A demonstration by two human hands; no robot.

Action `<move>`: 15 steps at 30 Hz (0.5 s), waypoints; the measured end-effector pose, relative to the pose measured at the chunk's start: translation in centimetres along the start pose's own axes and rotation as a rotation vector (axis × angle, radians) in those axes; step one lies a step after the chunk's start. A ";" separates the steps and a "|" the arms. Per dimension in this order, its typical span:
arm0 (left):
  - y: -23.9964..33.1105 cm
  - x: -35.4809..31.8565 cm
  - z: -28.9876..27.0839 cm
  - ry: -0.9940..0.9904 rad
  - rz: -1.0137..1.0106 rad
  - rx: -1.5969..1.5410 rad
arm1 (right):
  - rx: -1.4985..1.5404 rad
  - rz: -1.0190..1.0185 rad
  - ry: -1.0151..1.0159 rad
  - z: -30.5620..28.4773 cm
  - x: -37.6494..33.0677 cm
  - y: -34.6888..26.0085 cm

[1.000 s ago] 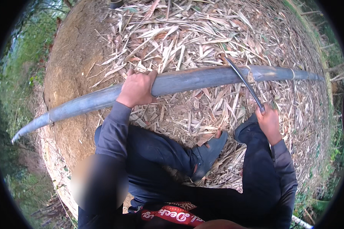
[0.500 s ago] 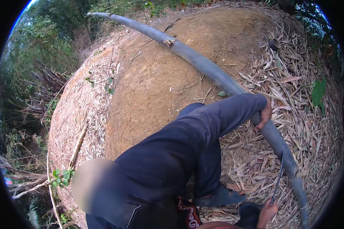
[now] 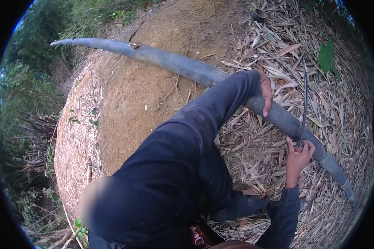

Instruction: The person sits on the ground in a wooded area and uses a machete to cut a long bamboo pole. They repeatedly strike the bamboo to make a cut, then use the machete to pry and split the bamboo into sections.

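Note:
A long grey-green bamboo pole lies in a curve from the upper left to the lower right. My left hand reaches across from the left and grips the pole from above, its fingers curled over the side. Close to the thicker end, my right hand is closed round the short brown handle of a long, narrow dark blade. The blade stands nearly edge-on to the view, pointing away across the pole; whether it touches the pole I cannot tell.
Dry bamboo leaves cover the ground under the pole. Bare brown earth slopes off to the left. A short hollow tube piece and a green leaf are at the upper right. Stacked sticks are at the far left.
My right hand has come up from the lower edge to the pole, bringing the blade with it. My left hand still grips the pole. The view has shifted.

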State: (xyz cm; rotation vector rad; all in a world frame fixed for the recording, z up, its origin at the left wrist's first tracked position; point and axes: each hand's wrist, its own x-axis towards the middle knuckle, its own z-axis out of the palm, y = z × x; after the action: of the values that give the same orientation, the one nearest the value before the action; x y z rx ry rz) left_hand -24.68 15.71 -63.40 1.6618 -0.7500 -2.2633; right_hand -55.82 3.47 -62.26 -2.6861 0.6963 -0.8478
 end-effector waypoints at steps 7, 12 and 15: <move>0.6 3.1 -3.9 -0.133 0.154 0.215 | 0.142 0.240 -0.019 2.5 3.0 0.5; 1.9 1.0 -5.3 -0.068 0.270 0.225 | 0.190 0.358 -0.150 1.9 6.1 -0.5; 1.9 -1.0 -4.3 0.238 0.464 0.399 | 0.237 0.393 -0.193 1.9 7.7 -0.8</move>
State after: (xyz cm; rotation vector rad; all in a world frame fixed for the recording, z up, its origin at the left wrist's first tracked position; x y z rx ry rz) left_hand -20.51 13.50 -62.53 1.6512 -1.4210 -1.6396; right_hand -48.90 0.39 -59.82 -2.2748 0.9655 -0.5248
